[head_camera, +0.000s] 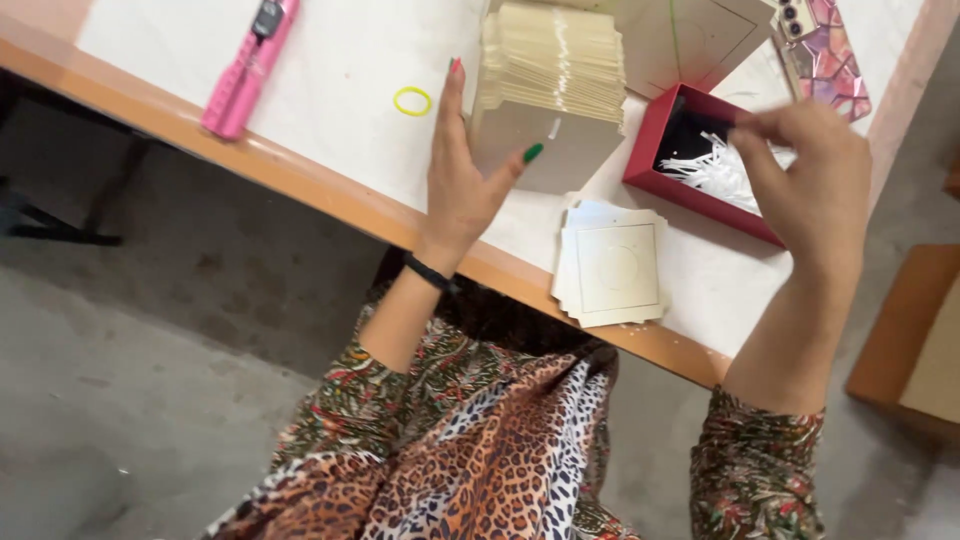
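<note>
1. The person sits at a table (330, 190) covered with a white sheet, both hands up over the work.
2. The left hand (462, 175) is open, fingers spread and raised, its palm laid against the left side of a tall stack of cream cards (552, 62). It steadies the stack rather than gripping it; the thumb reaches across the lowest, larger card.
3. The right hand (805, 170) hovers over a red box (690, 150) to the right of the stack. Its fingertips are pinched together, and I judge they have hold of one of the thin white plastic ties (722, 172) that lie in a tangle in the box, though the motion blur keeps me from being sure.
4. Nearer the table edge, between the two arms, lies a small fanned pile of white square cards (612, 265).
5. Further left sit a yellow rubber band (412, 101) and a pink tool (250, 65); a phone in a patterned case (825, 50) lies at the far right.
6. The step looks like picking a tie out of the box while the stack is held square. The next move would call for a clean pinch on a single tie, lifted free of the tangle, with the left hand keeping the stack from sliding.
</note>
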